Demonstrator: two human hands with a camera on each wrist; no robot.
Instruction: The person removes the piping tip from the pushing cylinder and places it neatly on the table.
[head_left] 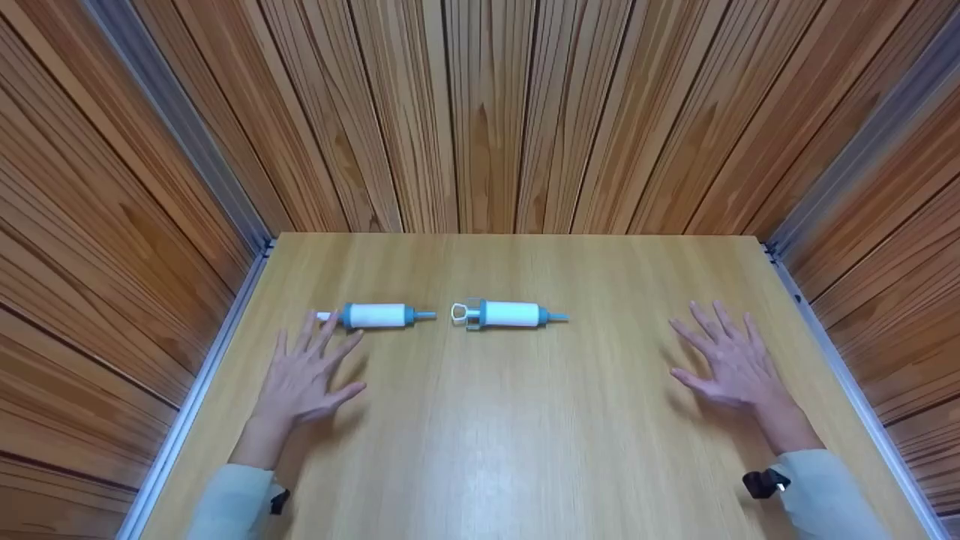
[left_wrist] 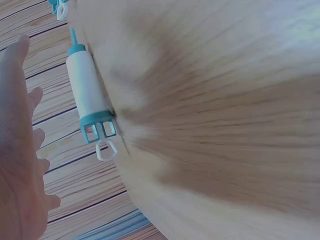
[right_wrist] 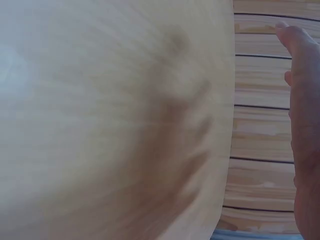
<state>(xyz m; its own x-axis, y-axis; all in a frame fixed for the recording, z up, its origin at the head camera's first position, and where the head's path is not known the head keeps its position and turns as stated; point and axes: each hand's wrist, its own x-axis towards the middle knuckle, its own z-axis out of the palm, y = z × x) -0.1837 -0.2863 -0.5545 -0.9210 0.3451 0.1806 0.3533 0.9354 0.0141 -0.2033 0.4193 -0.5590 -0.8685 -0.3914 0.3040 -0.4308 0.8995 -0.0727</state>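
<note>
Wood-plank walls (head_left: pixel 484 120) fill the top and both sides of the head view. A pale wooden table (head_left: pixel 510 420) takes up the middle and bottom, with metal rails (head_left: pixel 196 390) along its left and right edges. Light sleeves enter at the lower left (head_left: pixel 232 504) and lower right (head_left: pixel 832 495).

At left, the left hand (head_left: pixel 304 379) hovers above the table with fingers and thumb spread, its grip empty. At right, the right hand (head_left: pixel 731 364) is spread the same way, its shadow on the wood beneath.

Two blue-and-white syringes lie end to end just above the frame's centre, a small gap between them, both nozzles pointing right. The right syringe (head_left: pixel 512 313) sits near mid-frame, its loop handle toward the left. The left syringe (head_left: pixel 377 315) lies left of centre; the left fingertips overlap its white handle in the head view, but the left wrist view shows them apart. Small black devices sit at the left cuff (head_left: pixel 279 502) and right cuff (head_left: pixel 763 483).
</note>
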